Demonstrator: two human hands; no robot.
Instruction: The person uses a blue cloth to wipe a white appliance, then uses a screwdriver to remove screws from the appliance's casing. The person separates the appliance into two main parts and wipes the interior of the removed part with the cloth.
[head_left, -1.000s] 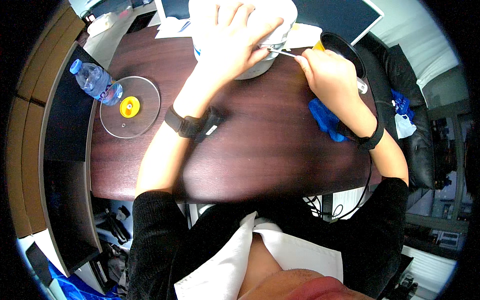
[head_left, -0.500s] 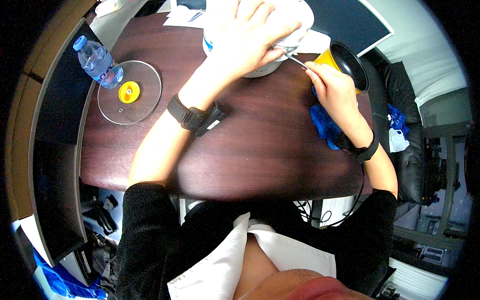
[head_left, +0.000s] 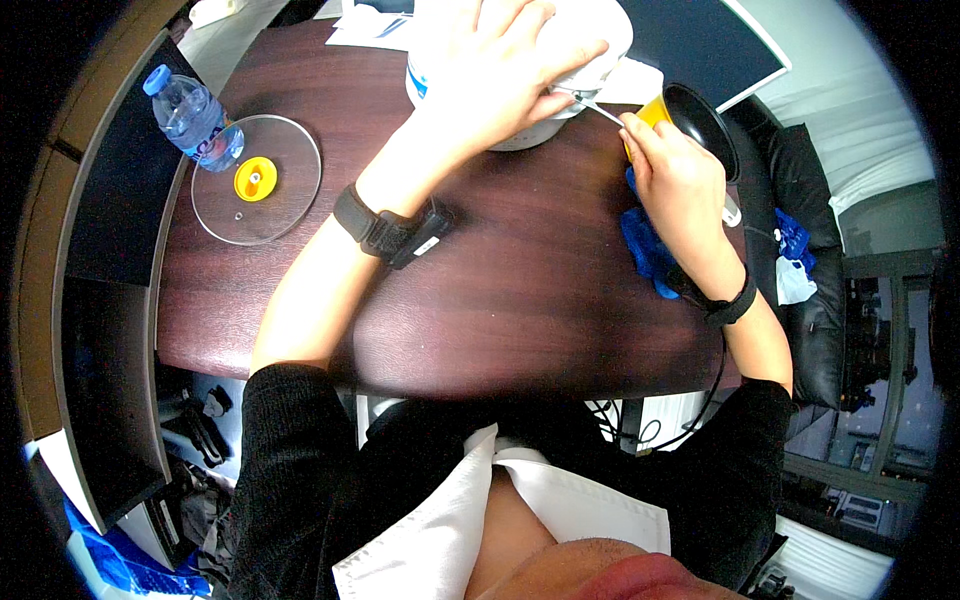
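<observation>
Shifted slightly toward the right edge of the bench [head_left: 520,280] since the earlier frame is the right grip [head_left: 680,165], while the left grip [head_left: 495,75] is kept in almost the same place on the container. By the right grip a slim metal tool [head_left: 603,112] is clamped between thumb and fingers, its far end brought to the side of the white container [head_left: 585,25]; whether it is inserted there cannot be told. The container is placed by the middle of the bench's far edge, and over it the left grip is laid with fingers spread, not closed. As a judgement, the tool will be found light and stiff but slippery if smooth, and is best held at the end away from the container. The container looks rigid, bulky and smooth, so it is better steadied by a broad palm or taken by both sides. Toward the far right corner a yellow pot [head_left: 705,115] is tipped, with blue cloth [head_left: 645,250] nearer the right edge; near the left edge a glass lid [head_left: 290,200] is laid.
</observation>
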